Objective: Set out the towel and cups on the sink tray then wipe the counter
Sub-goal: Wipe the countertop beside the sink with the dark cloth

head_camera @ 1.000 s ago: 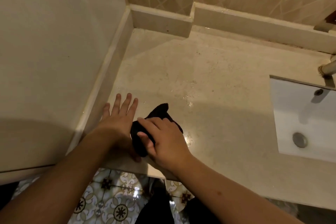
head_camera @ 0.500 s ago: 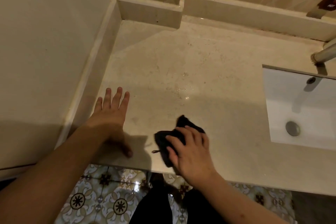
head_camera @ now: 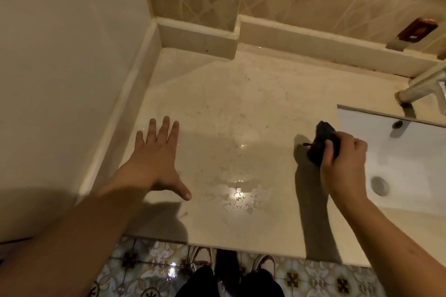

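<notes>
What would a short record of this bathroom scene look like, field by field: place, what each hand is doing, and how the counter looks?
place: beige stone counter in a tiled corner, white sink basin at its right
left hand: open, fingers spread, palm flat on the counter near the left wall
right hand: closed around a bunched black cloth, at the basin's left edge
counter state: wet patch glinting near the front edge, between the hands
faucet: at the far right, only partly in view
floor: patterned tiles, shoes showing

Faucet (head_camera: pixel 420 89), sink basin (head_camera: pixel 410 152), patterned floor tiles (head_camera: pixel 144 265), shoes (head_camera: pixel 200 258).
</notes>
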{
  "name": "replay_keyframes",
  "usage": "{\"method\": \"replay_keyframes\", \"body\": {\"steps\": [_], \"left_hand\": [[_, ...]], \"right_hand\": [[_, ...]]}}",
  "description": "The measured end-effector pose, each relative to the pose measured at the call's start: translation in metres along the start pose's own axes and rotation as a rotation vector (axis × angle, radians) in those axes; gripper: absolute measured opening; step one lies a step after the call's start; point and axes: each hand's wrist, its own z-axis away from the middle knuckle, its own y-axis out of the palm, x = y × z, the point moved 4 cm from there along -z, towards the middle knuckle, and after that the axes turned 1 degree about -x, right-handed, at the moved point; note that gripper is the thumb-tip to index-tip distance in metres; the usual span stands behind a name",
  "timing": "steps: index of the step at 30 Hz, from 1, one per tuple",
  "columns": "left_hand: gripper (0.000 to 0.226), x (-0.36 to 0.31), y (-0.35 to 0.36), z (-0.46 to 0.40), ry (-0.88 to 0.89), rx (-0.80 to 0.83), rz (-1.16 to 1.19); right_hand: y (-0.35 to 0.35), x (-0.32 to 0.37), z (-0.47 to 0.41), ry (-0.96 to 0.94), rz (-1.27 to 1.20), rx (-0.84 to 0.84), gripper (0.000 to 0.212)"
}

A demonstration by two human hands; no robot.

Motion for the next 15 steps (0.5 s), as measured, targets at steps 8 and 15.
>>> {"method": "replay_keyframes", "body": {"steps": [8, 15], "left_hand": [[0.181, 0.007, 0.006, -0.012, -0.022, -0.028, 0.003], [0.18, 0.011, 0.01, -0.014, -0.014, -0.089, 0.019]], "right_hand": [[0.133, 0.2, 0.061, -0.552, -0.097, 0.359, 0.036], [0.146, 0.173, 0.051, -0.578, 0.194, 0.312, 0.034]]}}
